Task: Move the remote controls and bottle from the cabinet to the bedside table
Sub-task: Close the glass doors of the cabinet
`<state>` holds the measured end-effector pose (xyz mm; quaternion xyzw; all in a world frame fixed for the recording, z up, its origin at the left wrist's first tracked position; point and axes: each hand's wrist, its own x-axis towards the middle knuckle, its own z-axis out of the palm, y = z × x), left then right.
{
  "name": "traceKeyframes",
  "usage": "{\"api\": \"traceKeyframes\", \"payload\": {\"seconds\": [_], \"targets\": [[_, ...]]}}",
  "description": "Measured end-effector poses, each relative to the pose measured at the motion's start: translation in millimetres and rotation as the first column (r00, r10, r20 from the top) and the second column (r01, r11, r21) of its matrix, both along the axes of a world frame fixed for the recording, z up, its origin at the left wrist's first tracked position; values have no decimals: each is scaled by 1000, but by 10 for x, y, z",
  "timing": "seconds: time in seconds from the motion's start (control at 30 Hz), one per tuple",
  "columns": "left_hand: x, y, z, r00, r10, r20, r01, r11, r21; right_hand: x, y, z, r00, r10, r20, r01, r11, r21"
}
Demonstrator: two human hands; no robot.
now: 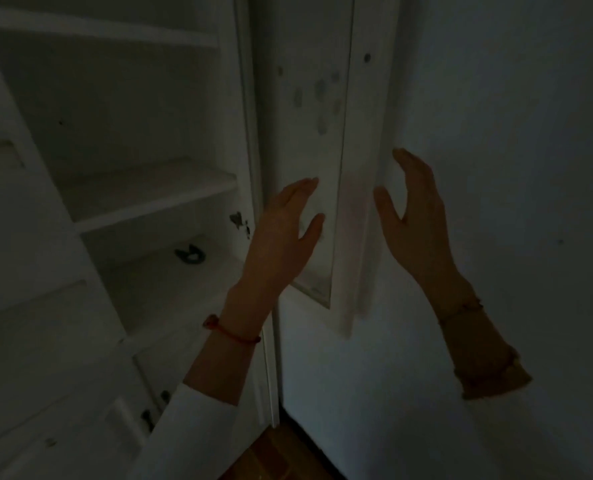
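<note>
Item: white cabinet (pixel 122 140), open, with shelves in view under dim, blurred light. Door: the cabinet door (pixel 323 168) stands swung out at centre, its free edge facing the camera and its long axis upright. Left hand (pixel 281 233): fingers spread and loose, palm close to or resting on the inner face of the door, holding nothing; a red cord bracelet (pixel 229 329) sits at the wrist. Right hand (pixel 413 216): grip wide, thumb and fingers parted, just beside the outer edge of the door; contact cannot be told. Shelf contents: one small dark object (pixel 190 253) lies on the lower shelf (pixel 156 278), too dim to identify. Task goods: neither remote controls nor a bottle can be made out on any visible shelf, so their place, heading and long axis cannot be stated; the bedside table is out of view. Handling note, as judgement: remotes should be light, stiff and smooth, best taken across the narrow waist with the long axis lying along the palm; a bottle is likely heavier and slippery, best held around its body, upright. Floor: brown flooring (pixel 281 455) shows below the door. Status: no goods in hand.
</note>
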<state>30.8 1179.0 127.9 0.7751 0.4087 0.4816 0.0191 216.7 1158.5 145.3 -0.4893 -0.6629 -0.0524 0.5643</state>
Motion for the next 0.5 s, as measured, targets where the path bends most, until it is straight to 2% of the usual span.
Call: {"api": "traceKeyframes", "payload": {"seconds": [0.2,0.33,0.5], "targets": [[345,469,134,999,-43,-14,43,999,18,72,547,376,1000,5,-30,-4,1000,16],[431,646,103,999,-27,-46,27,999,17,33,765,471,998,1,-62,-4,998,-55],[459,746,79,998,-50,-30,51,998,41,-20,850,490,993,36,-111,-37,999,-8]]}}
